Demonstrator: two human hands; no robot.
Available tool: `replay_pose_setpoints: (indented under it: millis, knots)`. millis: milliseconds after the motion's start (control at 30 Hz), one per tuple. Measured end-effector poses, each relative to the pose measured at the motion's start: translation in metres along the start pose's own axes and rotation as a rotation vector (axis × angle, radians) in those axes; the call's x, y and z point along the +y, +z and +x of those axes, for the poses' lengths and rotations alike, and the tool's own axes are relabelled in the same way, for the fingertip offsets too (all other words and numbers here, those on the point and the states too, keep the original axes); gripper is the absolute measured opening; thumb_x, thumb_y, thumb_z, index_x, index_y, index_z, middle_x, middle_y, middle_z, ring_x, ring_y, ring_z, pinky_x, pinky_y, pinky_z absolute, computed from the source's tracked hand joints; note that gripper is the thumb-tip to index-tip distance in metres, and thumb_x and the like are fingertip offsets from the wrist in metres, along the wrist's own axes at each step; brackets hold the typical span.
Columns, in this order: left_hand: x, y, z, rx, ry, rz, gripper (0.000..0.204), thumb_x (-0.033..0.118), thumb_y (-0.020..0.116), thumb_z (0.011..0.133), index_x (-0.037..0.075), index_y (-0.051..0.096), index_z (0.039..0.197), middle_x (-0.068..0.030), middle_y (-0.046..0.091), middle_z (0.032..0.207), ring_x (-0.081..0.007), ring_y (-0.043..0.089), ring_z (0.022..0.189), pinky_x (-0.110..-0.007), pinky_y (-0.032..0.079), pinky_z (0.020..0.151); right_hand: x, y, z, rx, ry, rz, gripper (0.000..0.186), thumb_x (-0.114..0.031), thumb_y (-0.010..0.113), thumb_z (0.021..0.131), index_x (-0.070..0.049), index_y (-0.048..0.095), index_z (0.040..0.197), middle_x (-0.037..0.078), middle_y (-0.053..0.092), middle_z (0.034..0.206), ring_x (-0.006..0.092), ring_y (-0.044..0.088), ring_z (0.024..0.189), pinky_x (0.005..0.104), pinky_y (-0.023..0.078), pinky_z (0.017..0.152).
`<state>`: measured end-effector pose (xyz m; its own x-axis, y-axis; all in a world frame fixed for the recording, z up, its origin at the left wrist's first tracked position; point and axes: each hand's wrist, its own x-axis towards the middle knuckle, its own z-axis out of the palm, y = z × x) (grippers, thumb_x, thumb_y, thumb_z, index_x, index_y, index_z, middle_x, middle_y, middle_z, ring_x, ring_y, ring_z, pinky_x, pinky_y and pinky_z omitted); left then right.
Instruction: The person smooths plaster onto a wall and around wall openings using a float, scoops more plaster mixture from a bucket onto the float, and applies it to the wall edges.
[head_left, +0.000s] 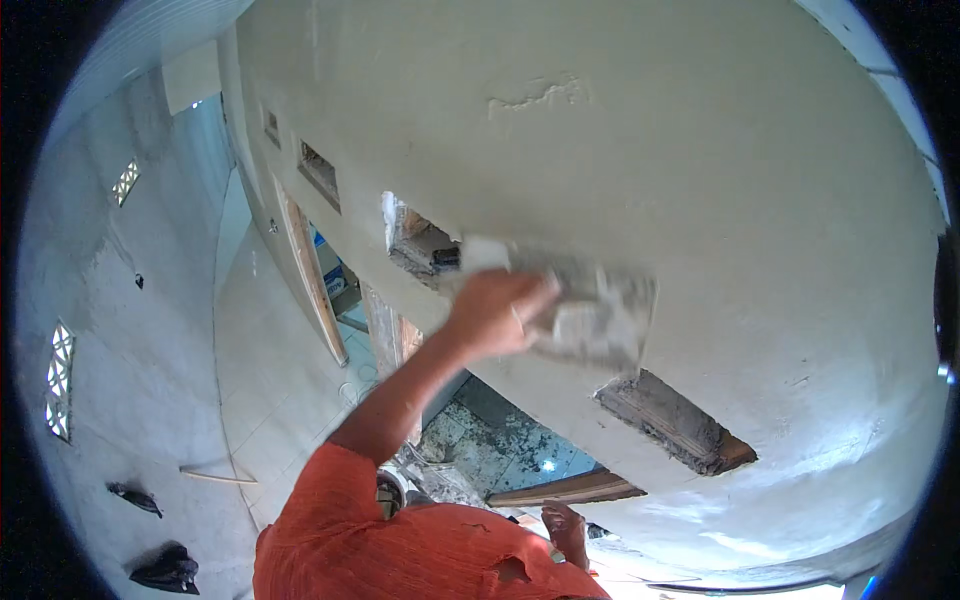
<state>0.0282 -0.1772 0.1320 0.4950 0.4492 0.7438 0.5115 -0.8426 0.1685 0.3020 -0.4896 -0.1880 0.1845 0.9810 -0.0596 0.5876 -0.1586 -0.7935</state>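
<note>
Against the wall point(740, 190), a trowel point(605, 330) is sitting just right of a recess point(420, 243), perhaps risking chipped plaster if its edge snags there, while the left hand point(498, 312) is clasping it; I cannot tell the grip of the right hand point(567, 533).

Building site: wall point(760, 200) with rough openings point(675, 422)

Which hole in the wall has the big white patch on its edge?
The hole by the trowel's left end: a bright white patch runs down its left edge. The other holes have no big patch like that.
</note>
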Motion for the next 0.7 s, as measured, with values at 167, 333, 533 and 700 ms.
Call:
replay_pose_setpoints:
  millis: [167,333,533,700]
  knots:
    - [-0.018,0.025,-0.032,0.734,-0.640,-0.669,0.052,0.006,0.071,0.073,0.004,0.053,0.122,-0.0101,0.065,0.108,-0.0218,0.065,0.082,-0.036,0.055,0.070,-0.034,0.004,0.012,-0.076,0.037,0.010,0.034,-0.020,0.072,0.087,-0.007,0.067,0.118,0.010,0.074,0.103,0.0216,0.073,0.091,0.0341,0.059,0.076]
    - [-0.083,-0.038,0.027,0.980,-0.772,-0.967,0.046,0.005,0.066,0.082,-0.003,0.049,0.125,-0.0113,0.062,0.106,-0.0157,0.062,0.083,-0.030,0.055,0.066,-0.021,0.010,0.014,-0.052,-0.003,0.014,0.031,-0.022,0.070,0.088,-0.007,0.068,0.115,0.009,0.075,0.100,0.0227,0.073,0.089,0.0341,0.059,0.075]
    - [-0.020,-0.057,0.101,0.664,-0.353,-0.284,0.061,0.020,0.072,0.075,-0.009,0.046,0.122,-0.0239,0.065,0.072,-0.0411,0.069,0.074,-0.044,0.055,0.064,-0.006,0.005,-0.008,-0.041,-0.033,0.006,0.030,-0.014,0.072,0.086,-0.001,0.067,0.113,0.015,0.074,0.100,0.0222,0.073,0.089,0.0335,0.059,0.076]
    - [0.104,-0.021,0.089,0.270,-0.105,-0.172,0.049,0.020,0.073,0.077,-0.002,0.048,0.114,-0.0226,0.065,0.089,-0.0385,0.067,0.074,-0.051,0.055,0.065,-0.006,0.010,-0.021,-0.045,0.080,0.046,0.029,-0.015,0.073,0.086,-0.002,0.069,0.112,0.014,0.074,0.100,0.0205,0.073,0.087,0.0335,0.059,0.075]
